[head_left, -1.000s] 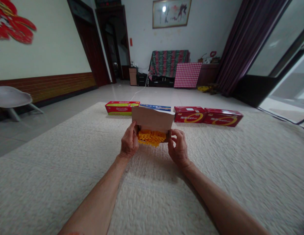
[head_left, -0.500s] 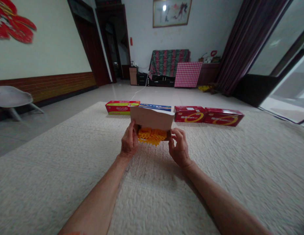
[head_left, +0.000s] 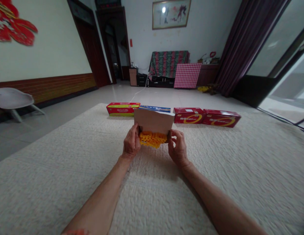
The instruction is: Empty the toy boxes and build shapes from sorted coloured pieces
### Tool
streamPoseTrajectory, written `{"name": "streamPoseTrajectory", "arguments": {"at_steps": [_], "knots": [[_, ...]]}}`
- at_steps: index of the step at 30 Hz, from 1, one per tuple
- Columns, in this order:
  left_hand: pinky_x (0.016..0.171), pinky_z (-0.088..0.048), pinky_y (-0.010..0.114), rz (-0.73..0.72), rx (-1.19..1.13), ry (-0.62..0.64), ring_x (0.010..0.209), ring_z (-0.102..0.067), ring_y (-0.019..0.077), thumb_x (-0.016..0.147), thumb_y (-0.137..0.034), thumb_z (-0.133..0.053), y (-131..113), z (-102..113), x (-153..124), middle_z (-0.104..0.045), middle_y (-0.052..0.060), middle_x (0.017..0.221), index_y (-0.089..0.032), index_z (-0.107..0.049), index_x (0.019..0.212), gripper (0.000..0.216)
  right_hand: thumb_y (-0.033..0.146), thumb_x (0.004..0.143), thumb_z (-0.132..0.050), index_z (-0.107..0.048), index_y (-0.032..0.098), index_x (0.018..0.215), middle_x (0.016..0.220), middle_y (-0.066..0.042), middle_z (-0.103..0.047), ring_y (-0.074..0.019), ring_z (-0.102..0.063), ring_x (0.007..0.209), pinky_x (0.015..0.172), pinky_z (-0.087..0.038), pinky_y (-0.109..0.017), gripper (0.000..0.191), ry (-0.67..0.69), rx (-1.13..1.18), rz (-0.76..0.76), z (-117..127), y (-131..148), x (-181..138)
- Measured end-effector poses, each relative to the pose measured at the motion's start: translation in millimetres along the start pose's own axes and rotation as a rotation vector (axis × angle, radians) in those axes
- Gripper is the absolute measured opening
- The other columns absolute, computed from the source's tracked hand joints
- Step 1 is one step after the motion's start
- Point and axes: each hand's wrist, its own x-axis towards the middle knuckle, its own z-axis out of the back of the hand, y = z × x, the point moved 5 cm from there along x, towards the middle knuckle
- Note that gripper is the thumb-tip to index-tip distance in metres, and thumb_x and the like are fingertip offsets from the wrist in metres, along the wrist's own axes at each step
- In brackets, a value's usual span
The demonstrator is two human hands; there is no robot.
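Observation:
Between my two hands is an opened cardboard box [head_left: 154,120], its pale flap standing up toward the far side. Yellow-orange netted material [head_left: 153,139] bulges from the box's near side and hangs over the edge. My left hand [head_left: 131,142] grips the box's left end, thumb on top. At the right end, my right hand [head_left: 177,147] pinches the box's corner with curled fingers. The box is held above the cream quilted cover [head_left: 152,195]. Its printed outside and underside are hidden from me.
Beyond the held box stand a red-and-green box [head_left: 123,110], a partly hidden blue box [head_left: 155,108], and two dark red boxes [head_left: 188,116] at the right. A white chair [head_left: 13,98] is at far left. Against the back wall sits a cloth-covered cabinet [head_left: 169,63].
The orange netting sags slightly lower and its front looks more tipped toward me. The box's left end and my left hand have shifted a little right. Both hands keep their grip.

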Motion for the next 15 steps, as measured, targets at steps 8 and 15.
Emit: {"name": "streamPoseTrajectory", "arguments": {"at_steps": [8, 15], "knots": [[0.103, -0.051, 0.034, -0.007, 0.023, 0.089, 0.124, -0.058, 0.0204, 0.092, -0.012, -0.037, -8, 22, 0, -0.061, 0.014, 0.133, -0.014, -0.039, 0.147, 0.055, 0.009, 0.086, -0.046, -0.045, 0.030, 0.128, 0.114, -0.008, -0.051, -0.0191, -0.056, 0.099, 0.068, -0.060, -0.034, 0.047, 0.048, 0.004, -0.081, 3, 15, -11], [0.100, -0.053, 0.035, 0.042, -0.025, 0.117, 0.118, -0.061, 0.0211, 0.084, -0.006, -0.041, 17, -14, 7, -0.063, 0.014, 0.130, -0.014, -0.045, 0.143, 0.060, 0.007, 0.082, -0.047, -0.049, 0.028, 0.126, 0.107, -0.006, -0.053, -0.0190, -0.056, 0.095, 0.067, -0.057, -0.033, 0.048, 0.025, 0.016, -0.214, -18, -20, -1]]}}
